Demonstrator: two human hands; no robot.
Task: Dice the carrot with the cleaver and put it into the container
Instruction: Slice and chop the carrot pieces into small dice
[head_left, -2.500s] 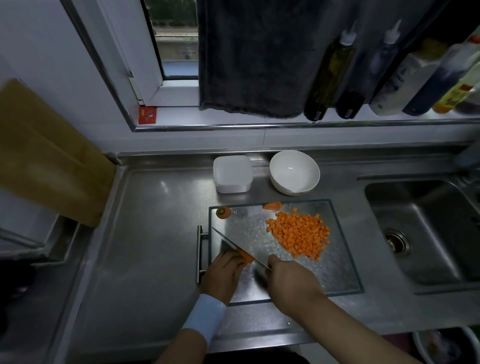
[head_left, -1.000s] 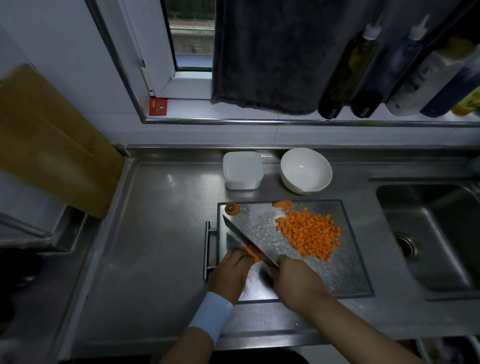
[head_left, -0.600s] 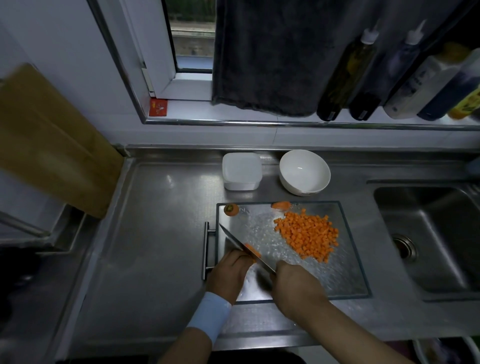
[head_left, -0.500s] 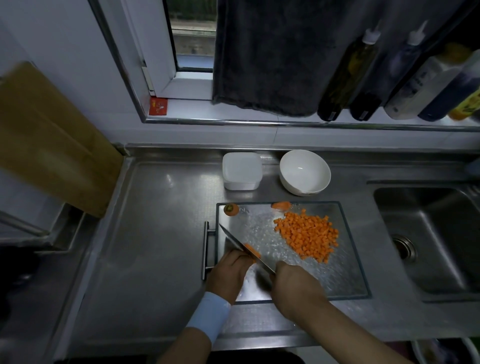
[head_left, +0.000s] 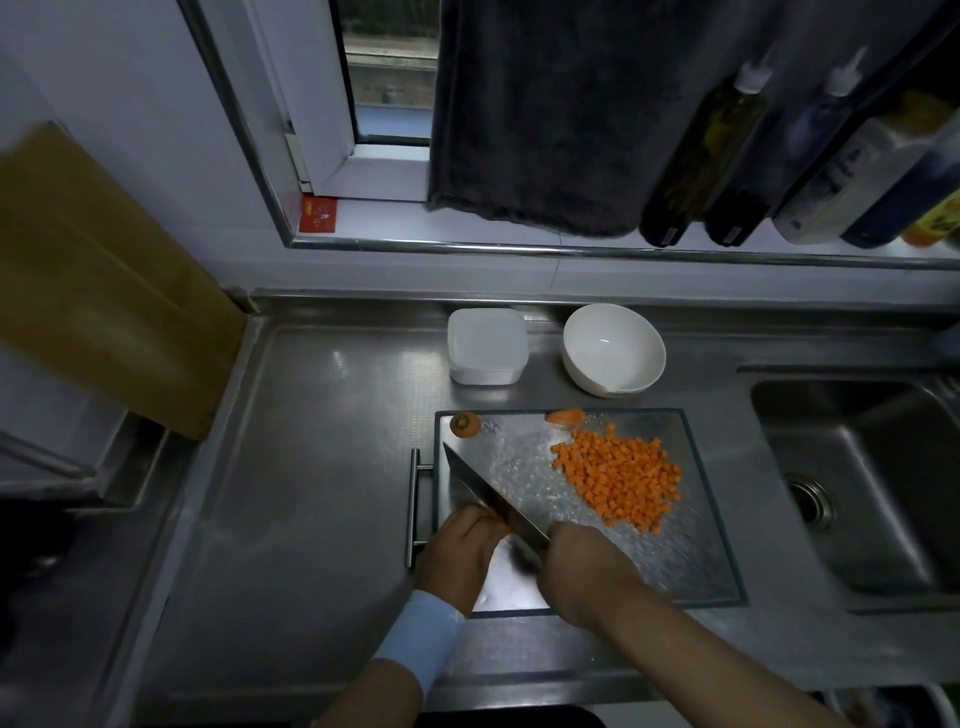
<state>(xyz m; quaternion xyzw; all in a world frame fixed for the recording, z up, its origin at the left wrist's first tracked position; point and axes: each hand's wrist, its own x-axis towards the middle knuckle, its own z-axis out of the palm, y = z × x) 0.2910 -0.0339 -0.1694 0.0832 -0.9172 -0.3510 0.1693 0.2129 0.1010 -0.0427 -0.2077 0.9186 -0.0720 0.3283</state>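
First: Right, your right hand (head_left: 587, 569) is at the near side of the glass cutting board (head_left: 696, 577). Its fingers are wrapped tight round the cleaver's handle, which is hidden inside your fist.

Second: Your cleaver (head_left: 475, 486) lies on a diagonal. Its long axis runs from your fist at the near right to the blade's tip at the far left. The tip points towards the board's far-left corner, and the broad face that shows is turned towards your left hand.

First: Your left hand (head_left: 460, 553) sits just left of the blade, with its fingers curled down over a small carrot piece (head_left: 502, 526) and its knuckles close against the steel. Only a sliver of orange shows between your fingertips and the blade, so I cannot tell which way that piece points.

Second: Your diced carrot (head_left: 618, 480) lies in a heap on the far-right part of the board, apart from the blade. The carrot top (head_left: 465, 423) sits in the far-left corner, and an offcut (head_left: 566, 415) lies at the far edge, just beside the heap.

First: Your container (head_left: 485, 345), white and square, stands on the steel counter (head_left: 322, 467) just beyond the board's far edge. A white bowl (head_left: 613, 348) stands to its right, and the sink (head_left: 857, 467) is at the far right.
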